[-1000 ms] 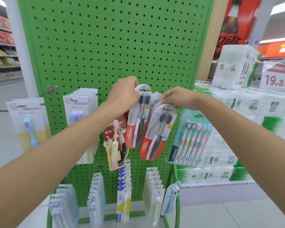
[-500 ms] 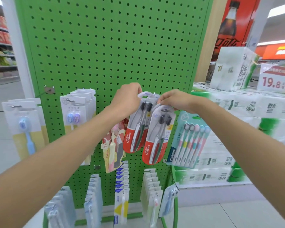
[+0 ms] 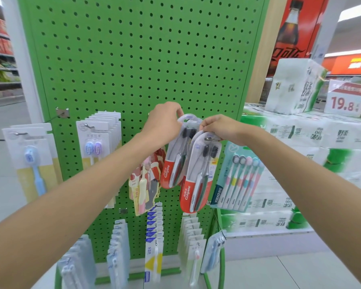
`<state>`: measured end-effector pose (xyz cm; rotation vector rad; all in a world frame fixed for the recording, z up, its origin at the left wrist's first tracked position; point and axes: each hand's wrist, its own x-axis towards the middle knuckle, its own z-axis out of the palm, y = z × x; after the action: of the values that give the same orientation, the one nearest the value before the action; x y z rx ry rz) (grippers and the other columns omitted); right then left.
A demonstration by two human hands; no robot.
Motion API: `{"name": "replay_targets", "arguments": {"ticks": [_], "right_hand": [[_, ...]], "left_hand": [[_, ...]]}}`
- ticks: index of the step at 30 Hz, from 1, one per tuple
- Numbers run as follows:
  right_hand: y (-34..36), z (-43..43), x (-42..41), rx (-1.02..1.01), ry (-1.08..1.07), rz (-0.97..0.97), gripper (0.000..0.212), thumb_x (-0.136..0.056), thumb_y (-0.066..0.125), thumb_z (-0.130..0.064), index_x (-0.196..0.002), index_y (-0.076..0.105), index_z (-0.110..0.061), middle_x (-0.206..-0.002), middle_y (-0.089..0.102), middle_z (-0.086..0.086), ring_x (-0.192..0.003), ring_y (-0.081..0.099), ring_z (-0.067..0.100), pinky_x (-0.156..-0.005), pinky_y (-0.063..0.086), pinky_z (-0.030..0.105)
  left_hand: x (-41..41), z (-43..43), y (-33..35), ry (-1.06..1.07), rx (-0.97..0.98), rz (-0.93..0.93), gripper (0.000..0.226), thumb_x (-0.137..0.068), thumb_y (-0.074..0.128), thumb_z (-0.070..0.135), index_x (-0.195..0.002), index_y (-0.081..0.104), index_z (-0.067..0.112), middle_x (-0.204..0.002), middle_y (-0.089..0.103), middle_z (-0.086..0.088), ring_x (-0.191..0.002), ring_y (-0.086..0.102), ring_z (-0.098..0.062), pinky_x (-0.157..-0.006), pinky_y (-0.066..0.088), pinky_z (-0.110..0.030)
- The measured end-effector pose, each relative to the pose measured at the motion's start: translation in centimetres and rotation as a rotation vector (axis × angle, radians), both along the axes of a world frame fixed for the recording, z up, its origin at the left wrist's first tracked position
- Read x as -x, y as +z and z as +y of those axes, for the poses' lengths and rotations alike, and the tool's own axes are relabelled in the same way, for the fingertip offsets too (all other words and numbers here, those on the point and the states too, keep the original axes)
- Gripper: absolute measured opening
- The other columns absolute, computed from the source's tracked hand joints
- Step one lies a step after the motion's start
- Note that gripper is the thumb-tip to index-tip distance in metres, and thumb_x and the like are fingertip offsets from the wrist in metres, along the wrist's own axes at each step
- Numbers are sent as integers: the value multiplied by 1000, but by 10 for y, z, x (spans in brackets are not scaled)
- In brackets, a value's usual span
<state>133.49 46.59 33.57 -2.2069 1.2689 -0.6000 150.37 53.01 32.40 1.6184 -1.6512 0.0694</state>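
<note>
Each hand [image 3: 164,122] [image 3: 220,127] pinches a Colgate pack [image 3: 172,163] [image 3: 198,176] — tops overlapping.

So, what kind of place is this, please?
Most likely a supermarket or similar shop: a green pegboard rack hung with Colgate toothbrush packs and other packaged toothbrushes, stacked paper-goods packs beside it, and a 19.8 price sign.

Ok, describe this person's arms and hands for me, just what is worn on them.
The left forearm and right forearm are bare to the frame edge; no sleeves show. The left hand and right hand wear no gloves, and no watch, bracelet or ring is visible.
</note>
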Motion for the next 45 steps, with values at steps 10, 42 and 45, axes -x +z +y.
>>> {"name": "replay_targets", "arguments": {"ticks": [10, 42, 45], "right_hand": [[-4, -2, 7, 28, -57, -94, 3, -98, 52, -14, -95, 53, -13, -84, 52, -1, -69, 45, 13, -64, 42, 26], [-7, -4, 9, 299, -61, 9, 11, -93, 59, -23, -98, 60, -13, -87, 61, 2, -78, 56, 17, -72, 47, 32], [-6, -2, 8, 322, -28, 4, 22, -96, 54, -21, -115, 63, -16, -105, 65, 3, -94, 60, 19, -83, 48, 33]], "left_hand": [[-6, -8, -6, -142, -242, 355, 13, -89, 65, -3, -98, 62, 7, -97, 66, -11, -83, 68, -20, -66, 61, -34], [14, -45, -14, -211, -198, 373, 8, -91, 69, 14, -86, 75, 12, -90, 73, -5, -89, 72, -26, -76, 61, -42], [8, -49, -8, -111, -38, 365, 13, -92, 66, 14, -80, 68, 18, -88, 70, 0, -85, 69, -19, -81, 59, -38]]}}
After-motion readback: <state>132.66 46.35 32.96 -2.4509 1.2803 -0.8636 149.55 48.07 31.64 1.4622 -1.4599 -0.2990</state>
